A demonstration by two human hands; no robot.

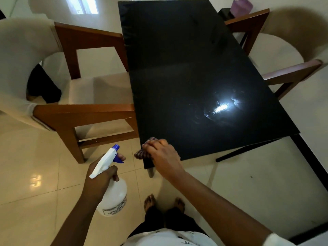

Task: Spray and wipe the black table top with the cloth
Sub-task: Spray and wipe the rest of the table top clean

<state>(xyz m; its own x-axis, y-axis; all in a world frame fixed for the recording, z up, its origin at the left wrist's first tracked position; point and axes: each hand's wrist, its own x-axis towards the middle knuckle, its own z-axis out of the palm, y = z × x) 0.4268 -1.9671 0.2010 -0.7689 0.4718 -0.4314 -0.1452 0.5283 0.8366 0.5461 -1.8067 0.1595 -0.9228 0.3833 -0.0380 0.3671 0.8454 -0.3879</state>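
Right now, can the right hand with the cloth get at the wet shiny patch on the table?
Probably yes: nothing lies on the table between the cloth in the right hand and the patch; leaning forward may help.

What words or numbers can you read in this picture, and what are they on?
White label on the translucent white plastic spray bottle gripped by the left hand: lines of dark print, too blurred to read.
Glossy black table top and the dark patterned cloth held by the right hand: no writing.
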